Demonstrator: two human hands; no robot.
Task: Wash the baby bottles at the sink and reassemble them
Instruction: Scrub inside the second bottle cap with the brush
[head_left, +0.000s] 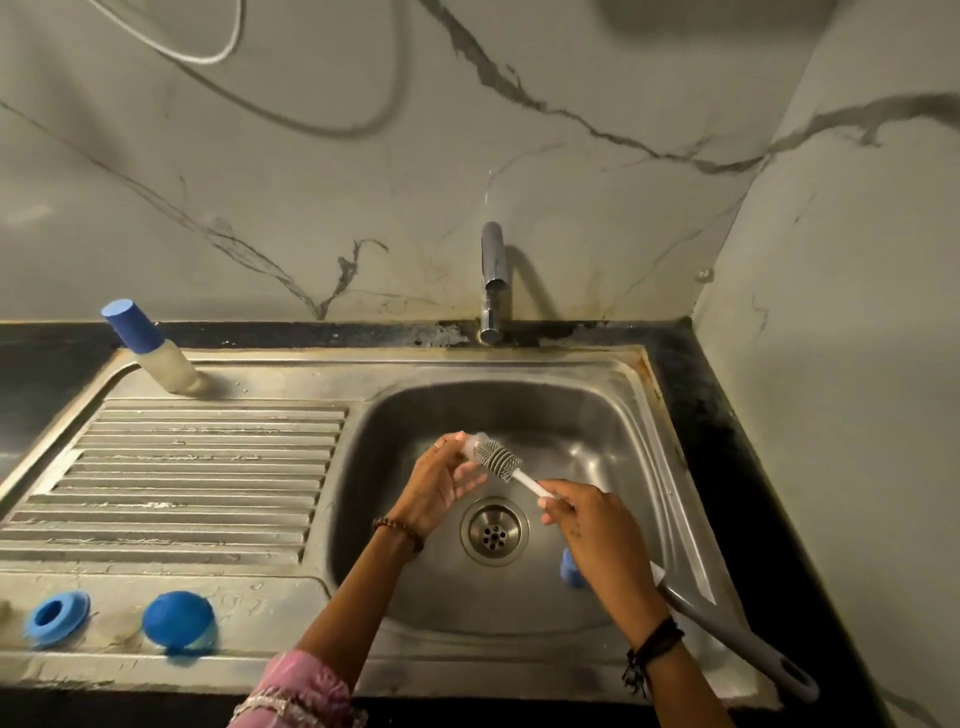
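Over the steel sink basin (613, 431), my left hand (441, 486) holds a small clear nipple (471, 446) between its fingertips. My right hand (589, 525) grips the white handle of a small grey bottle brush (501, 460), whose bristle head touches the nipple. A capped baby bottle (150, 348) with a blue cap stands at the back left of the drainboard. A blue collar ring (57, 618) and a blue cap (179, 621) lie on the sink's front left ledge. Another blue piece (571, 569) sits in the basin, partly hidden by my right wrist.
The faucet (492, 280) rises at the back of the basin, with no water seen running. A drain (494, 531) sits in the basin floor. A grey long-handled tool (737, 636) leans across the sink's right front rim. Marble walls close in behind and to the right.
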